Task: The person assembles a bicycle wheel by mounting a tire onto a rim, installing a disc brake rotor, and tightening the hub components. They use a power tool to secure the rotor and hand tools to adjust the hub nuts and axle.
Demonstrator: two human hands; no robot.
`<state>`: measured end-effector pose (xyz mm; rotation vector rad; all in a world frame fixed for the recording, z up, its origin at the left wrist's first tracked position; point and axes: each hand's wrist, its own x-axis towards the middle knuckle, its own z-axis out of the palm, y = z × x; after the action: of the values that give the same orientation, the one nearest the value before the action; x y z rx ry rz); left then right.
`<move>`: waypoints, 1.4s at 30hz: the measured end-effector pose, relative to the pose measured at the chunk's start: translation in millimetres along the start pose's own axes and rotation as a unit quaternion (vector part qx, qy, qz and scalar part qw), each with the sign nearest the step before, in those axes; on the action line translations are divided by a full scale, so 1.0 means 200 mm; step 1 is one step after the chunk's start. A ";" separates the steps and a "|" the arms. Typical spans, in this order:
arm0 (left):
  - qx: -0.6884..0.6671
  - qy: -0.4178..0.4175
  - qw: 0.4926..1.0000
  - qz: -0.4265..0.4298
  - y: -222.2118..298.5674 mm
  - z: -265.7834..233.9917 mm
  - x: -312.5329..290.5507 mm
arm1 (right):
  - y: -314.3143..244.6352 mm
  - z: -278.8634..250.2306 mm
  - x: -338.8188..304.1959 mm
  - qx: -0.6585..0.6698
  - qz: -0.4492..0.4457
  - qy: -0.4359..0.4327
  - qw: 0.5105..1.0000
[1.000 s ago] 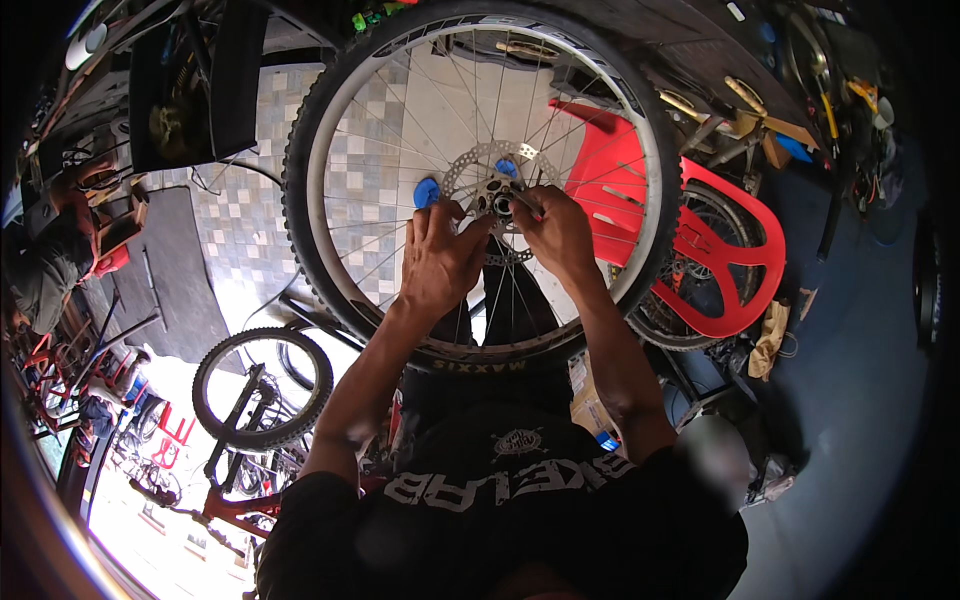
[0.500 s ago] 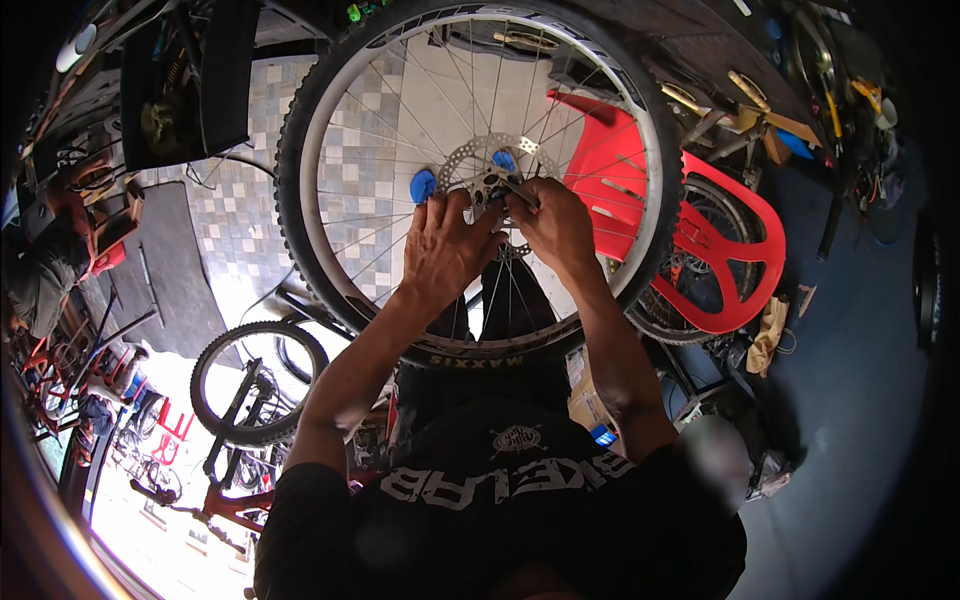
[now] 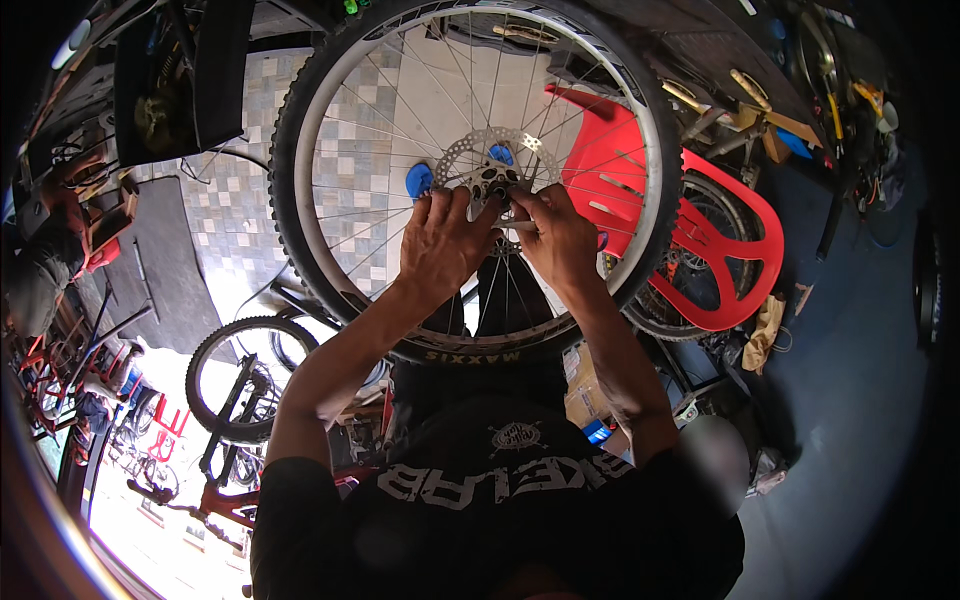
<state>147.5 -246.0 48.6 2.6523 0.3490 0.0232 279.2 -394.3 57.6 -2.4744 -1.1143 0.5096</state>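
A bicycle wheel (image 3: 657, 185) with a knobbly black tyre and pale rim lies in front of me, its disc rotor (image 3: 463, 148) facing up. At the centre, the hub (image 3: 497, 178) shows between my hands. My left hand (image 3: 440, 235) rests over the rotor from the left, thumb and fingertips closed against the hub end. From the right, my right hand (image 3: 560, 237) pinches a slim, pale tool (image 3: 516, 225) beside the hub. Its exact kind and its tip are hard to make out.
Beyond the spokes lie blue shoe tips (image 3: 419, 180) and tiled floor (image 3: 262, 215). A red plastic chair (image 3: 735, 245) lies to the right, over another wheel. At lower left stands a bicycle (image 3: 228, 440); a person (image 3: 55, 245) is at far left.
The slim tool in my right hand has swung from above the hub's right side to just below it. My right fingers have shifted slightly nearer me. My left hand stays at the hub.
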 end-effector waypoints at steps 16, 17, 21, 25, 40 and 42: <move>0.031 -0.013 0.998 0.059 -0.03 -0.03 0.02 | 0.00 -0.01 -0.01 -0.024 -0.054 -0.013 0.998; 0.027 -0.016 0.998 0.055 -0.04 -0.03 0.02 | -0.01 -0.01 -0.01 -0.023 -0.050 -0.017 0.998; 0.000 -0.034 0.999 0.039 -0.04 -0.02 0.03 | -0.01 -0.03 -0.01 -0.074 -0.040 -0.085 0.993; -0.021 -0.052 0.998 0.032 -0.06 -0.01 0.02 | -0.01 -0.04 0.00 -0.072 -0.018 -0.119 0.990; -0.028 -0.068 0.997 0.014 -0.08 -0.02 0.02 | 0.00 -0.04 0.03 -0.091 -0.063 -0.099 0.989; -0.024 -0.067 0.997 0.016 -0.07 -0.02 0.01 | -0.01 -0.05 0.02 -0.097 -0.065 -0.100 0.988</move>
<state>145.6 -230.8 45.9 2.5946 0.2585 -0.1330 285.1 -392.4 65.9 -2.5338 -1.4584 0.6484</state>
